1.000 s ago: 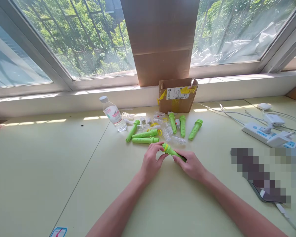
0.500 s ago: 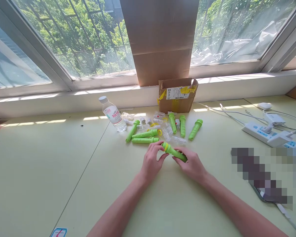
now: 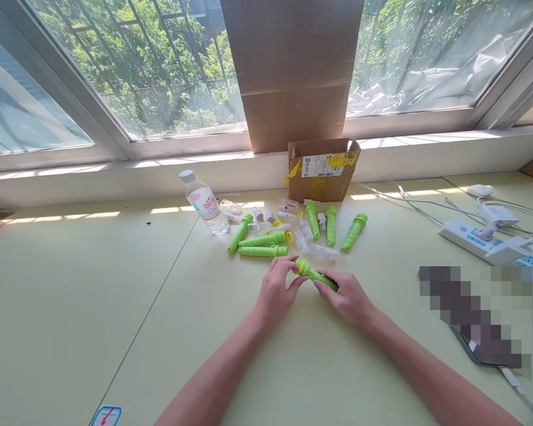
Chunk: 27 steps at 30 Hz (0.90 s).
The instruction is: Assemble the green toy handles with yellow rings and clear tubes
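the yellow ring (image 3: 301, 267) sits round the green threaded tube (image 3: 315, 276), seemingly fitted; left hand (image 3: 274, 291) pinches its neck, right hand (image 3: 347, 297) its body, out from the tabletop's (image 3: 160, 331) window-side edge.

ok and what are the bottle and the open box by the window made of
The bottle looks like clear, glossy plastic: it is see-through and catches highlights, though glass can't be fully ruled out. The open box appears to be matte brown cardboard, judging by its dull surface and thin folded walls.
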Each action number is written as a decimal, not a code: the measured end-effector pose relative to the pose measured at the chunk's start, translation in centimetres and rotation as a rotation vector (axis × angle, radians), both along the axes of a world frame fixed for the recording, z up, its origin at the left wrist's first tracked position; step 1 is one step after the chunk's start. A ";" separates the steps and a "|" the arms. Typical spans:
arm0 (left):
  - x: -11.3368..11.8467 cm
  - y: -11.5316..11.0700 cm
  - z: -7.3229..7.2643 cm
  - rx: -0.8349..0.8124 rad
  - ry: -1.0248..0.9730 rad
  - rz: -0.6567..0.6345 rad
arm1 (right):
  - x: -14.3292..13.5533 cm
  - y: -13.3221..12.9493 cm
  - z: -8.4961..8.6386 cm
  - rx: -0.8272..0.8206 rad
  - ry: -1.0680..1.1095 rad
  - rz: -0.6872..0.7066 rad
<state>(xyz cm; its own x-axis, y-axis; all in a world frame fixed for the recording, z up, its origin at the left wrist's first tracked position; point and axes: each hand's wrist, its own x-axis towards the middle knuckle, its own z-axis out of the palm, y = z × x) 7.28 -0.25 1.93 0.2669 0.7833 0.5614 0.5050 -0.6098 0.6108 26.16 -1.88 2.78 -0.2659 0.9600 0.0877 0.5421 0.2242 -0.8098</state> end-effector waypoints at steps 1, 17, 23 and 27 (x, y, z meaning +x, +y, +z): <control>0.0 0.0 0.0 0.002 0.000 0.003 | 0.0 0.0 0.0 0.000 -0.002 0.002; 0.0 0.0 0.0 -0.002 -0.018 -0.023 | 0.3 0.2 -0.2 -0.036 0.057 0.007; -0.1 0.1 -0.3 0.005 -0.014 -0.012 | 0.1 0.3 -0.3 -0.006 0.029 0.023; -0.1 0.2 -0.3 0.004 -0.003 0.002 | -0.1 0.2 -0.4 0.001 0.017 -0.019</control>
<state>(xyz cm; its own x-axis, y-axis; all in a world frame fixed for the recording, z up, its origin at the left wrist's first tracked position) 7.20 -0.09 1.62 0.2637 0.7813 0.5657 0.5045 -0.6115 0.6096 26.08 -1.64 2.33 -0.2463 0.9647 0.0929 0.5326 0.2148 -0.8187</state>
